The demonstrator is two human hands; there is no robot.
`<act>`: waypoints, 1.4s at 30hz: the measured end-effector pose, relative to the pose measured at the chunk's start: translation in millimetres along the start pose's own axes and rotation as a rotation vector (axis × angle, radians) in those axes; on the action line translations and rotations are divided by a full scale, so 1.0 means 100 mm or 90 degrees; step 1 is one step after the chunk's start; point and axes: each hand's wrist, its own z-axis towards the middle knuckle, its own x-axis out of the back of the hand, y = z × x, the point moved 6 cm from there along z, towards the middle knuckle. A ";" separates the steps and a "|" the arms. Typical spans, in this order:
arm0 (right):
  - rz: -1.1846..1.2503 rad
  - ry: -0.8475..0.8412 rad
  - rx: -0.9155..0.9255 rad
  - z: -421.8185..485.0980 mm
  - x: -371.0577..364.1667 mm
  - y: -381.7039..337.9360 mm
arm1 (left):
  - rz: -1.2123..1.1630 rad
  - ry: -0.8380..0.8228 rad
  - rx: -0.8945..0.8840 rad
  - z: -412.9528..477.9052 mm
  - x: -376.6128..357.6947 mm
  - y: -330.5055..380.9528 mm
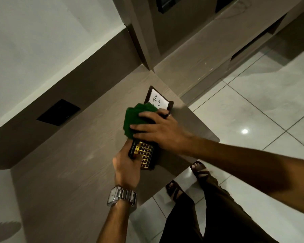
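A dark box [145, 156] with a gold grid pattern on its face sits near the corner of a wooden desk [74, 165]. My left hand [125, 168], a metal watch on its wrist, grips the box at its left side. A green cloth [136, 117] lies bunched on the box's far end, and my right hand [158, 128] presses on it with fingers spread over the cloth. Just beyond stands a dark framed card [159, 100] with handwritten letters on white, partly hidden by the cloth.
The desk's corner edge [216, 137] is close on the right, above a glossy tiled floor [253, 111]. My legs and sandalled feet [198, 170] stand beside it. A black wall plate [59, 112] is set in the panel at the left. A cabinet column [147, 32] rises behind.
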 end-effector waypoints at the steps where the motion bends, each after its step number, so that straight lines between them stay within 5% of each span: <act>1: -0.013 -0.005 -0.023 0.04 0.06 0.14 | -0.004 -0.004 0.004 0.00 0.00 -0.01; 6: 0.025 0.150 -0.359 0.14 0.40 0.87 | -0.005 -0.019 -0.003 -0.03 -0.02 -0.02; 13: 0.097 0.103 -0.181 -0.21 -0.19 0.11 | 0.018 -0.013 -0.011 0.00 -0.04 -0.11; 19: 0.340 0.321 -0.506 -0.30 -0.13 0.72 | 0.009 -0.015 -0.031 0.01 -0.03 -0.10; 22: 0.282 0.274 -0.615 -0.42 -0.20 0.83 | 0.004 -0.016 -0.040 0.00 -0.05 -0.09; 26: 0.308 0.142 -0.570 -0.55 -0.44 0.49 | -0.002 -0.012 -0.038 0.03 -0.04 -0.11; 30: 0.303 0.056 -0.374 -0.71 -0.54 -0.02 | 0.025 -0.013 -0.042 0.02 -0.03 -0.13; 35: 0.214 0.142 -0.575 -0.69 -0.31 0.58 | 0.021 -0.028 -0.022 0.03 -0.04 -0.14; 38: 0.081 0.003 -0.395 -0.69 -0.47 0.14 | 0.022 -0.032 -0.019 0.04 -0.05 -0.14; 42: 0.093 -0.113 -0.130 -0.94 -0.69 -0.64 | 0.016 -0.030 -0.031 0.03 -0.04 -0.10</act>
